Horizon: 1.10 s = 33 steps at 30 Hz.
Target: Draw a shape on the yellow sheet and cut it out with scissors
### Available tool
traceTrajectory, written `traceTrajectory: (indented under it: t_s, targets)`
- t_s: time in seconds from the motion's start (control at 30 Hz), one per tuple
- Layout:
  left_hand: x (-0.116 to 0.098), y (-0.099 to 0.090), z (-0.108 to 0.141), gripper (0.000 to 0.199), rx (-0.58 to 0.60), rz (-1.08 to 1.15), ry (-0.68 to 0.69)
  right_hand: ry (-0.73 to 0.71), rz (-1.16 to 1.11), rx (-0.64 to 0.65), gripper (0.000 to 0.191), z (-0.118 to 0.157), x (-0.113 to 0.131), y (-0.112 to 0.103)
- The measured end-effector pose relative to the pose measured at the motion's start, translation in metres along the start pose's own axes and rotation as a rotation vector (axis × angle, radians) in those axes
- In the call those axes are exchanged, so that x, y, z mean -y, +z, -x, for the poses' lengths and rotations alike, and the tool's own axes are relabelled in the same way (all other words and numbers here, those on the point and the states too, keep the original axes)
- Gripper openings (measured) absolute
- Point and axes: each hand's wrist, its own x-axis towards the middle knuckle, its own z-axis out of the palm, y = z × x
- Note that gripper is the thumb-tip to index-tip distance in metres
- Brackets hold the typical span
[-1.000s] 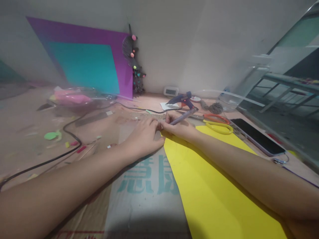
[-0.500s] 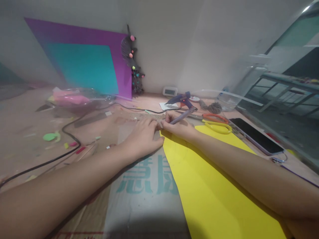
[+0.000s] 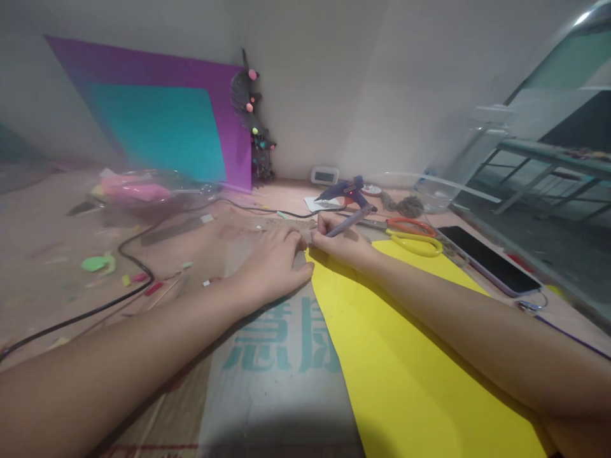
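A large yellow sheet of paper (image 3: 405, 343) lies across cardboard (image 3: 272, 401) printed with green characters. My right hand (image 3: 341, 238) rests on the sheet's far left corner, its fingers closed round a purple-grey pen (image 3: 351, 221). The pen's tip is hidden behind the fingers. Just left of it, my left hand (image 3: 274, 257) lies flat with the fingers stretched out, its fingertips and thumb at the paper's edge. Faint curved lines show on the yellow surface near the right wrist.
Beyond the hands are a blue glue gun (image 3: 346, 191), scissors (image 3: 414, 238) with orange and yellow handles, and grey yarn (image 3: 408, 205). A phone (image 3: 489, 261) lies right. A black cord (image 3: 138, 254) crosses the left side among coloured scraps. A purple board (image 3: 233, 127) leans on the wall.
Both hands stay almost where they were, with the pen still in the right one. The whole view has shifted very slightly.
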Motion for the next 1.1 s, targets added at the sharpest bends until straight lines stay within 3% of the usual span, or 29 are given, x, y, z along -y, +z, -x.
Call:
traceTrajectory:
  t_s: [0.3,0.53,0.8,1.1]
  targets:
    - [0.0005,0.0004,-0.0004,0.025,0.005,0.001,-0.003,0.002,-0.025,0.044,0.027,0.0023,0.0043,-0.0013]
    - [0.0006,0.0009,0.0001,0.024,0.002,0.002,-0.016,0.028,0.013,-0.033,0.026,0.0015,0.003,-0.002]
    - [-0.0001,-0.0004,-0.0007,0.023,0.014,0.0,-0.005,0.029,-0.011,0.003,0.028,0.0029,0.0052,-0.0016]
    - [0.0,-0.0008,-0.0005,0.025,0.019,-0.005,-0.017,0.043,0.008,-0.046,0.027,0.0018,0.0026,-0.0029]
